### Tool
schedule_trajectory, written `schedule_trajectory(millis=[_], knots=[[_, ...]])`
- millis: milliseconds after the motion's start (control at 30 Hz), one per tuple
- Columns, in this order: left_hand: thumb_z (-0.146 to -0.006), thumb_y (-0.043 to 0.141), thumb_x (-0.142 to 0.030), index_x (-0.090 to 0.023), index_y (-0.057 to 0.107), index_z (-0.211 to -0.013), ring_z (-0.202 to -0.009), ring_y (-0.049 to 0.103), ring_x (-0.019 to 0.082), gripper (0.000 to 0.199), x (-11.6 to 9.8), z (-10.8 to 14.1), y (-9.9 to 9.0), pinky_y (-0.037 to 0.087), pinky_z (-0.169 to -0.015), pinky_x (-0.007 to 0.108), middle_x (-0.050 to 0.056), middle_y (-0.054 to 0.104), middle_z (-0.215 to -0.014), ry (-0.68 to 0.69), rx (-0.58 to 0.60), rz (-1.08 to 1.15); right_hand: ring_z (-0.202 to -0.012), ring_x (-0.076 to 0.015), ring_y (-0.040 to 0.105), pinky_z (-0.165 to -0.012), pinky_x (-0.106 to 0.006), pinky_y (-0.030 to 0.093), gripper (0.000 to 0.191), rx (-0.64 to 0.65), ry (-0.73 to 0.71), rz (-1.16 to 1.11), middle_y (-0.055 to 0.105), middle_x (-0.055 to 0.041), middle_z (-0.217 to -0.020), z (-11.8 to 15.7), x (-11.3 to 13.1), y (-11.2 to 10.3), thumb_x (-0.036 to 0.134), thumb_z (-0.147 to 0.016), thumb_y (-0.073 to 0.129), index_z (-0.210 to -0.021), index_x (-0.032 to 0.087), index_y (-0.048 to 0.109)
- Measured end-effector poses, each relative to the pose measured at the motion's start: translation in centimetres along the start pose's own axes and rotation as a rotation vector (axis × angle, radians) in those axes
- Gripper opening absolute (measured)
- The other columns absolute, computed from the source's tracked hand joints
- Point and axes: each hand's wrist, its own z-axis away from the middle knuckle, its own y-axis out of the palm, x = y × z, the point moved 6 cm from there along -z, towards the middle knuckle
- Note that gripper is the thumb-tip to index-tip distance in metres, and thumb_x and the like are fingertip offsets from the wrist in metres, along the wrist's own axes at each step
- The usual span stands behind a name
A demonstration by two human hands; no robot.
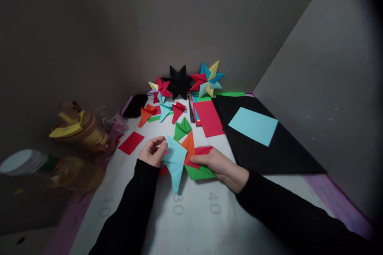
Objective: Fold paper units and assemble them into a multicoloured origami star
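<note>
Both hands hold parts of one folded-paper assembly above the white mat. My left hand (154,152) pinches the left edge of its light blue piece (177,159), thumb and fingers closed. My right hand (220,164) grips the red piece (203,150) and green piece (200,172) on the right side, thumb on top. Between them an orange piece (188,142) points up. A bit of orange-red paper (164,170) shows under the light blue piece; whether it is attached I cannot tell. Just behind lies a folded green piece (182,128).
Behind stand a black star (178,81) and two multicoloured stars (208,79). Several folded pieces lie before them. Red sheets (208,117) are at centre right, a light blue sheet (253,125) on a black board (269,159). A jar (26,162) and phone (136,106) are left.
</note>
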Motion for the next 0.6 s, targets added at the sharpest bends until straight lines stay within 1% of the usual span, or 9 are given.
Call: schedule_trajectory(millis=[67, 100, 133, 200, 300, 367, 467, 533, 600], knots=[[-0.057, 0.072, -0.043, -0.015, 0.061, -0.091, -0.066, 0.055, 0.011, 0.045, -0.1, -0.5, -0.6, 0.045, -0.062, 0.023, 0.004, 0.064, -0.088, 0.076, -0.025, 0.003, -0.059, -0.0169, 0.062, -0.059, -0.029, 0.047, 0.020, -0.015, -0.006, -0.025, 0.069, -0.0055, -0.068, -0.2, 0.2, -0.3, 0.021, -0.059, 0.073, -0.075, 0.010, 0.069], [-0.055, 0.073, -0.041, -0.015, 0.059, -0.091, -0.069, 0.056, 0.011, 0.046, 0.0, -0.7, -0.9, 0.045, -0.064, 0.023, 0.004, 0.063, -0.089, 0.096, -0.040, 0.004, -0.059, -0.0171, 0.062, -0.058, -0.029, 0.047, 0.020, -0.019, -0.020, -0.033, 0.069, -0.0058, -0.069, -0.3, 0.4, -0.4, 0.022, -0.060, 0.072, -0.076, 0.010, 0.069], [-0.053, 0.075, -0.040, -0.016, 0.058, -0.089, -0.069, 0.055, 0.011, 0.046, 0.2, -0.8, -1.1, 0.045, -0.065, 0.023, 0.003, 0.061, -0.087, 0.105, -0.048, 0.002, -0.059, -0.0170, 0.062, -0.058, -0.029, 0.047, 0.019, -0.027, -0.040, -0.037, 0.069, -0.0058, -0.069, -0.4, 0.5, -0.6, 0.022, -0.061, 0.072, -0.076, 0.010, 0.069], [-0.051, 0.076, -0.038, -0.017, 0.056, -0.080, -0.062, 0.052, 0.010, 0.041, 0.7, -0.8, -1.1, 0.042, -0.060, 0.022, -0.001, 0.057, -0.074, 0.094, -0.026, -0.032, -0.058, -0.0166, 0.061, -0.056, -0.028, 0.046, 0.018, -0.056, -0.084, -0.036, 0.069, -0.0055, -0.068, -0.5, 0.9, -1.1, 0.022, -0.062, 0.071, -0.075, 0.010, 0.069], [-0.054, 0.073, -0.041, -0.017, 0.058, -0.072, -0.050, 0.043, 0.008, 0.034, 1.1, -0.3, -0.4, 0.035, -0.051, 0.021, -0.005, 0.049, -0.059, 0.061, 0.032, -0.138, -0.059, -0.0160, 0.061, -0.055, -0.026, 0.046, 0.016, -0.100, -0.140, -0.039, 0.069, -0.0048, -0.069, -0.6, 1.2, -1.5, 0.022, -0.063, 0.071, -0.075, 0.011, 0.069], [-0.055, 0.071, -0.042, -0.017, 0.061, -0.074, -0.048, 0.041, 0.009, 0.033, 0.7, 0.2, -0.2, 0.033, -0.049, 0.022, -0.004, 0.050, -0.058, 0.081, 0.018, -0.225, -0.058, -0.0156, 0.060, -0.054, -0.026, 0.045, 0.016, -0.106, -0.156, -0.032, 0.069, -0.0045, -0.068, -0.6, 1.3, -1.6, 0.022, -0.064, 0.070, -0.075, 0.012, 0.069], [-0.055, 0.071, -0.042, -0.018, 0.066, -0.077, -0.048, 0.037, 0.009, 0.033, -0.1, 0.7, 0.0, 0.032, -0.049, 0.022, -0.002, 0.056, -0.061, 0.141, -0.024, -0.340, -0.059, -0.0157, 0.060, -0.055, -0.026, 0.045, 0.015, -0.104, -0.171, -0.015, 0.069, -0.0041, -0.068, -0.6, 1.3, -1.4, 0.023, -0.064, 0.070, -0.075, 0.013, 0.069], [-0.055, 0.070, -0.042, -0.018, 0.066, -0.075, -0.046, 0.035, 0.009, 0.031, -0.3, 0.9, 0.3, 0.031, -0.047, 0.021, -0.002, 0.057, -0.060, 0.151, -0.007, -0.366, -0.061, -0.0159, 0.060, -0.057, -0.027, 0.046, 0.015, -0.109, -0.179, -0.013, 0.069, -0.0038, -0.069, -0.5, 1.2, -1.4, 0.024, -0.063, 0.071, -0.074, 0.013, 0.069], [-0.056, 0.070, -0.042, -0.017, 0.066, -0.073, -0.045, 0.034, 0.008, 0.030, -0.1, 1.0, 0.6, 0.028, -0.045, 0.021, -0.002, 0.058, -0.059, 0.134, 0.034, -0.351, -0.063, -0.0162, 0.061, -0.058, -0.027, 0.046, 0.018, -0.108, -0.186, -0.020, 0.069, -0.0039, -0.070, -0.5, 1.2, -1.3, 0.024, -0.062, 0.072, -0.075, 0.013, 0.069]])
